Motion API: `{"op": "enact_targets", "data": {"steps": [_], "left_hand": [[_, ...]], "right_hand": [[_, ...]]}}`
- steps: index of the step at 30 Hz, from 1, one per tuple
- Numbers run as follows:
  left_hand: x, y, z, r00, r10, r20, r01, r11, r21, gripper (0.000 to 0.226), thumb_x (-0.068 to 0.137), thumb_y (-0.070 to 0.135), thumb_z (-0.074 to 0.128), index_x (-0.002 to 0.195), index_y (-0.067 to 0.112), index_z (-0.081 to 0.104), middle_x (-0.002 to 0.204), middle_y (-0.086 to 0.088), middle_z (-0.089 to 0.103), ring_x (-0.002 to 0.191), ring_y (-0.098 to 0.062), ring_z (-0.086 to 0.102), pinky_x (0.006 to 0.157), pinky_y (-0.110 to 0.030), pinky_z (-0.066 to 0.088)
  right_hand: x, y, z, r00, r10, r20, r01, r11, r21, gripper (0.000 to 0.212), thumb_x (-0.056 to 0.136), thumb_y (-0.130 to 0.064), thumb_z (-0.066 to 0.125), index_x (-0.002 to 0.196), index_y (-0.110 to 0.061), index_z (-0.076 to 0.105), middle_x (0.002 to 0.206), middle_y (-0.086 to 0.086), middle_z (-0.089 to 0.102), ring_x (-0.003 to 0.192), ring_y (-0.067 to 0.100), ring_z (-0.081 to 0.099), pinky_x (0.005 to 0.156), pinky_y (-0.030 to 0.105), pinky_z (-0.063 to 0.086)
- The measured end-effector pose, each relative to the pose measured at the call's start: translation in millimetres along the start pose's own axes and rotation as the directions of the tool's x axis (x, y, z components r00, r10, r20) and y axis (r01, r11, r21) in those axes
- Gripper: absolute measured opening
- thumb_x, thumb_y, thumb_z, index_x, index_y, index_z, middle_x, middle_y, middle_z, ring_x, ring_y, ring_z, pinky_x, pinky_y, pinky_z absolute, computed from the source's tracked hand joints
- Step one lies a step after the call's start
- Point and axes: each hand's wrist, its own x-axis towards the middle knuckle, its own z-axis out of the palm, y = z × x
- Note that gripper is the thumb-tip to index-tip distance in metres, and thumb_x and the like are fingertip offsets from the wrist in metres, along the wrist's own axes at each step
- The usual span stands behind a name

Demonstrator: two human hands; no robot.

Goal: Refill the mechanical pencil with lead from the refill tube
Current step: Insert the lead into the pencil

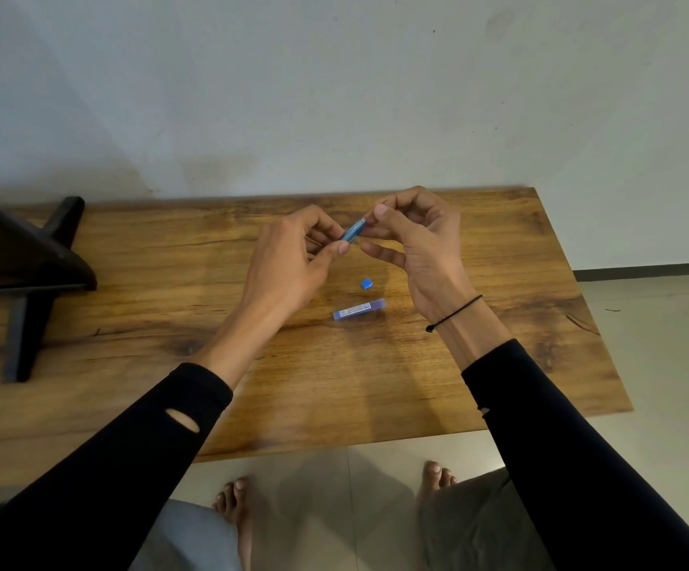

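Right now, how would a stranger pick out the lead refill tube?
Find the wooden table. Between the person's wrists lies the refill tube, flat on the wood. It is long, purple and labelled, unlike the tiny square blue cap just beyond it.

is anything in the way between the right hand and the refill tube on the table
Nothing visible. The refill tube lies alone on the table below the right hand; the small blue cap sits off its far side.

The table (437, 377) is wood-grained with a smooth, faintly shiny top. The pencil (352, 232) and refill tube (359, 309) look like glossy blue plastic. Black sleeves (136, 455) are matt cloth.
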Motion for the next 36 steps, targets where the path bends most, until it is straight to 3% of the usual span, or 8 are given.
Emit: {"op": "enact_targets", "data": {"steps": [5,10,15,17,19,23,29,36], "left_hand": [[0,0,1,1.0,-0.003,0.003,0.003,1.0,-0.007,0.013,0.092,0.021,0.085,0.098,0.028,0.076,0.088,0.019,0.075,0.082,0.005,0.071,0.072,-0.014,0.054],[1,-2,1,1.0,0.001,-0.011,-0.001,1.0,-0.021,0.011,0.092,0.02,0.085,0.099,0.023,0.078,0.087,0.018,0.075,0.082,0.004,0.072,0.07,-0.006,0.053],[3,-4,-1,0.999,-0.006,-0.036,0.004,0.998,-0.059,0.011,0.092,0.018,0.085,0.098,0.022,0.077,0.088,0.017,0.076,0.082,0.004,0.072,0.071,-0.009,0.055],[3,-5,-1,0.999,-0.011,-0.036,0.008,0.997,-0.073,0.012,0.092,0.017,0.085,0.097,0.024,0.077,0.086,0.019,0.075,0.078,0.01,0.069,0.069,-0.008,0.053],[4,-5,-1,0.999,-0.021,-0.04,0.018,0.996,-0.084,0.014,0.092,0.015,0.085,0.095,0.025,0.076,0.084,0.019,0.074,0.073,0.012,0.067,0.067,-0.007,0.052],[5,-6,-3,0.998,-0.033,-0.058,0.028,0.997,-0.073,0.015,0.092,0.016,0.085,0.095,0.027,0.075,0.082,0.022,0.072,0.072,0.014,0.066,0.066,-0.005,0.05],[4,-6,-6,0.997,-0.05,-0.05,0.05,0.999,-0.019,0.018,0.092,0.021,0.086,0.093,0.033,0.072,0.081,0.022,0.07,0.07,0.008,0.067,0.065,-0.01,0.049],[-1,-4,-3,0.996,-0.086,0.013,0.084,0.989,0.119,0.009,0.093,0.028,0.084,0.096,0.029,0.075,0.08,0.021,0.07,0.072,0.004,0.066,0.074,-0.035,0.062]], "right_hand": [[2,3,0,1.0,-0.01,0.011,0.01,1.0,-0.029,0.005,0.095,0.001,0.073,0.095,0.001,0.069,0.096,0.017,0.073,0.083,0.025,0.079,0.073,0.04,0.068],[5,9,-1,0.999,-0.021,0.039,0.023,0.998,-0.051,0.004,0.094,0.004,0.074,0.098,0.004,0.076,0.093,0.017,0.078,0.086,0.027,0.08,0.08,0.041,0.068],[11,14,-4,0.997,-0.066,0.046,0.073,0.984,-0.165,0.013,0.097,0.007,0.069,0.104,0.0,0.078,0.098,0.015,0.081,0.088,0.023,0.082,0.082,0.032,0.067],[16,14,-11,0.987,-0.151,0.062,0.163,0.879,-0.448,0.022,0.096,0.007,0.067,0.104,-0.01,0.079,0.092,0.0,0.081,0.081,0.011,0.08,0.078,0.024,0.065],[18,11,-19,0.952,-0.239,0.189,0.299,0.614,-0.731,0.028,0.092,0.004,0.067,0.106,-0.017,0.08,0.09,-0.013,0.074,0.076,0.002,0.069,0.073,0.013,0.056],[13,15,-23,0.886,-0.075,0.457,0.458,0.29,-0.841,0.016,0.091,-0.004,0.072,0.1,-0.015,0.077,0.099,-0.004,0.068,0.083,0.015,0.062,0.078,0.041,0.058],[11,15,-17,0.865,-0.001,0.501,0.482,0.279,-0.831,0.01,0.093,-0.003,0.071,0.097,-0.009,0.077,0.098,0.004,0.071,0.091,0.025,0.068,0.081,0.044,0.057],[23,5,-53,0.955,-0.1,0.28,0.295,0.197,-0.935,0.021,0.088,0.002,0.072,0.104,-0.01,0.072,0.102,0.008,0.065,0.095,0.034,0.064,0.082,0.047,0.055]]}}
